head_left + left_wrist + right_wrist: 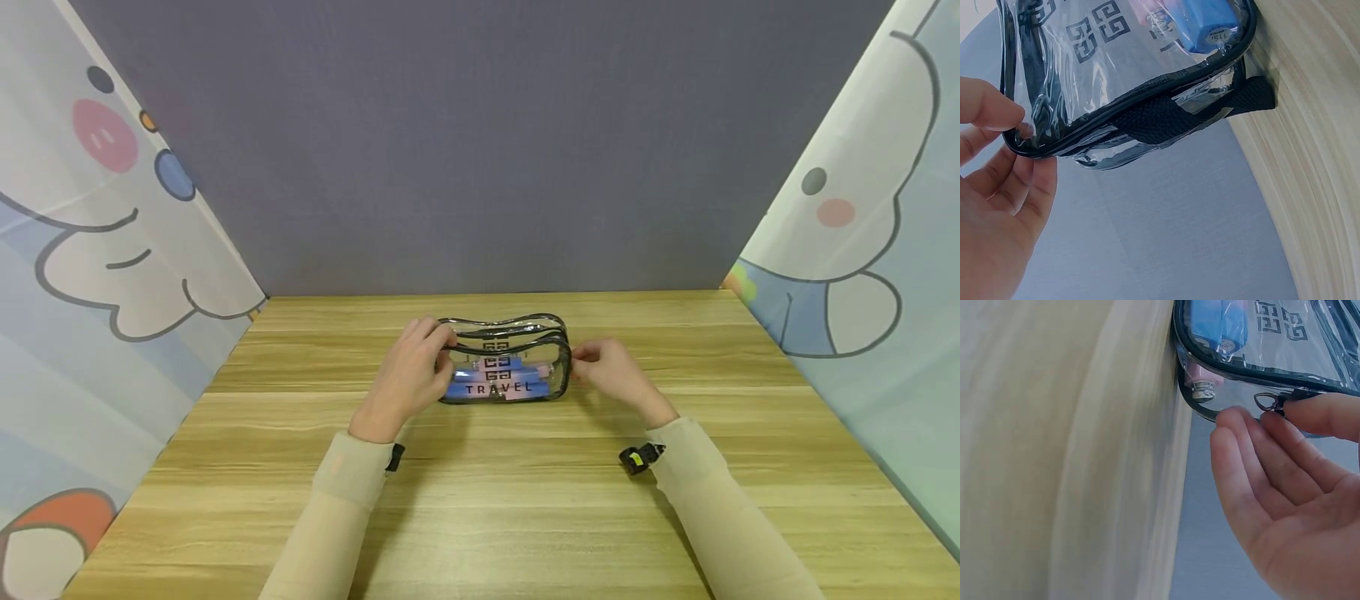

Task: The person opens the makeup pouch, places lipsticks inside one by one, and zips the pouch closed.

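Note:
A clear plastic zip pouch point(501, 354) with black piping and the word TRAVEL stands in the middle of the table. Inside lie several long blue items point(1207, 25) and pink ones; a pink one with a silvery end point(1202, 387) shows in the right wrist view. My left hand point(408, 367) pinches the pouch's upper left corner between thumb and fingers, beside a black webbing strap point(1160, 119) on that end. At the right end my right hand point(611, 367) pinches the zipper pull point(1266, 402), with thumb and index finger on it and the other fingers extended.
The wood-grain table point(510, 508) reaches back to a grey panel point(480, 150). Cartoon-printed curtains hang at the left point(150, 250) and right point(840, 250). A black strap point(641, 457) is on the right wrist.

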`<state>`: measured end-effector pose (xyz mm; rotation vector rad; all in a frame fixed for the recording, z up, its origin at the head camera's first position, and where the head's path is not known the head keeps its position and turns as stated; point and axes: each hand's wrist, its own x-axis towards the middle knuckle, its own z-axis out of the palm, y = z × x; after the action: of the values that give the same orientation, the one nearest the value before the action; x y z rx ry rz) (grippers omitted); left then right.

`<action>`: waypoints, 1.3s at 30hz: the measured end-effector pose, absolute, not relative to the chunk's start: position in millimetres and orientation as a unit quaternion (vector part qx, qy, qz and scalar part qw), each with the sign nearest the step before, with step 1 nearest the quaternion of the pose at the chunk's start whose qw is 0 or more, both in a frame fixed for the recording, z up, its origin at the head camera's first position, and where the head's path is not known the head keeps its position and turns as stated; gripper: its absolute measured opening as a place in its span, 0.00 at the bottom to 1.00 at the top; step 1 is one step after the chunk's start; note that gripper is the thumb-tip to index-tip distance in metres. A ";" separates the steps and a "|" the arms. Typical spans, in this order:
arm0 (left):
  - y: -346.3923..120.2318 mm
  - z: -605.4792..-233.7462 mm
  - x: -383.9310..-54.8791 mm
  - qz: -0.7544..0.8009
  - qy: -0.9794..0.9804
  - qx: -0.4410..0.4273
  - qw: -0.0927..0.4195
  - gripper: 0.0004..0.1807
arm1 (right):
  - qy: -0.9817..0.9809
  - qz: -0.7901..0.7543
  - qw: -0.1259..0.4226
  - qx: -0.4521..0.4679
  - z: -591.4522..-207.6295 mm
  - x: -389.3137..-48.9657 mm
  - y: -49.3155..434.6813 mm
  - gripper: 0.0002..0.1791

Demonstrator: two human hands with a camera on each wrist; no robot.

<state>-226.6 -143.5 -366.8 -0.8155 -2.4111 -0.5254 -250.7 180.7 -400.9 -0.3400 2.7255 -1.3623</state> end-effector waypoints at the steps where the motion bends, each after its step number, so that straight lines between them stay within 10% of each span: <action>1: -143.5 -366.8 -226.7 -0.195 -0.894 -0.302 0.268 0.10 | 0.883 -0.454 0.041 -0.109 -402.0 -251.2 181.1 0.14; 39: -142.9 -365.0 -226.9 -0.197 -0.894 -0.306 0.261 0.09 | 0.811 -0.565 0.126 -0.081 -400.5 -254.0 190.0 0.15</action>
<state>-226.9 -142.9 -365.0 -0.8291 -2.4207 -0.5342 -254.0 190.0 -400.5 -0.2362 2.3623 -1.6447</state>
